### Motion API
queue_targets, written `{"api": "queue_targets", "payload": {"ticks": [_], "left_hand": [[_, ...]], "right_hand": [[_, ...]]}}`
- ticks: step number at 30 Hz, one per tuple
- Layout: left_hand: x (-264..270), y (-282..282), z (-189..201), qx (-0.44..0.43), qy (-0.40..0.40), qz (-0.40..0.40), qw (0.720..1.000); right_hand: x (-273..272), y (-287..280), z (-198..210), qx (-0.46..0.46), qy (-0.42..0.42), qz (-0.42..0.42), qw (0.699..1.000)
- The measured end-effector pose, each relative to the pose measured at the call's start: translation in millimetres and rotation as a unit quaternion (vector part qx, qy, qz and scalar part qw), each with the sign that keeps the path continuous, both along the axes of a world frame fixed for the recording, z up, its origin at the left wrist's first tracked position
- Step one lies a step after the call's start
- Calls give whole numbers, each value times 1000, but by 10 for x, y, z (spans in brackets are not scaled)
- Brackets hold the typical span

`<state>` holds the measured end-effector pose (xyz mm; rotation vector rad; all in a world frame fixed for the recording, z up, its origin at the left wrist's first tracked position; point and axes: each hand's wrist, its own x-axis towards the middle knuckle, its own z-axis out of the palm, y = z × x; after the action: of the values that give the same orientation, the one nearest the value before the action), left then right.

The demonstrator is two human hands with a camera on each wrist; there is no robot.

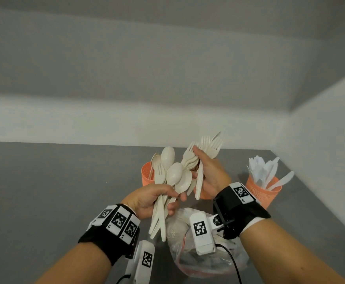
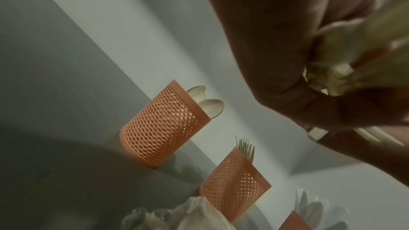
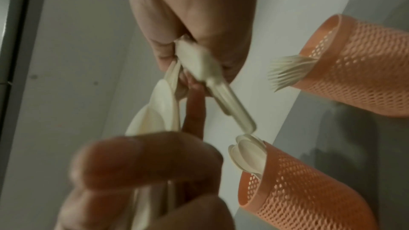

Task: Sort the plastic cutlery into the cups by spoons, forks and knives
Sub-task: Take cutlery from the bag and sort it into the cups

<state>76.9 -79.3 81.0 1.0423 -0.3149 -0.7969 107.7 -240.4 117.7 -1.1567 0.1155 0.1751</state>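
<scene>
Above the grey table, my left hand grips a mixed bunch of cream spoons and forks by the handles. My right hand holds several cream forks, tines up, right beside that bunch. Three orange mesh cups stand behind. The left cup holds spoons. The middle cup holds forks and is mostly hidden by my hands in the head view. The right cup holds white knives. In the right wrist view the fork handles stick out below my curled fingers.
A crumpled clear plastic bag lies on the table under my wrists. White walls close the table at the back and on the right. Bare grey tabletop stretches to the left.
</scene>
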Motion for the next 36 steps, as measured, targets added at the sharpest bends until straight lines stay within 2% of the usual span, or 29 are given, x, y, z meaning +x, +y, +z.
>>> {"api": "queue_targets", "payload": {"ticks": [6, 14, 20, 24, 26, 30, 33, 36], "left_hand": [[-14, -39, 15, 28, -20, 6, 999], [58, -105, 84, 85, -48, -9, 995], [86, -156, 60, 91, -21, -80, 992], [147, -159, -10, 88, 7, -53, 995], [195, -122, -47, 96, 12, -26, 995], [304, -100, -36, 114, -8, 59, 992], [392, -163, -3, 116, -21, 109, 987], [490, -267, 19, 123, -13, 155, 980]], "right_hand": [[-44, 14, -7, -51, -5, 41, 998], [68, -50, 54, 14, -22, -16, 1000], [74, -96, 37, 76, -19, 23, 997], [231, -227, 107, 113, -39, -67, 991], [331, -381, 173, 110, -50, -141, 983], [569, -711, 241, 9, -128, -282, 951], [698, -782, 160, -90, -175, -319, 927], [836, -738, 3, -115, -181, -335, 917]]}}
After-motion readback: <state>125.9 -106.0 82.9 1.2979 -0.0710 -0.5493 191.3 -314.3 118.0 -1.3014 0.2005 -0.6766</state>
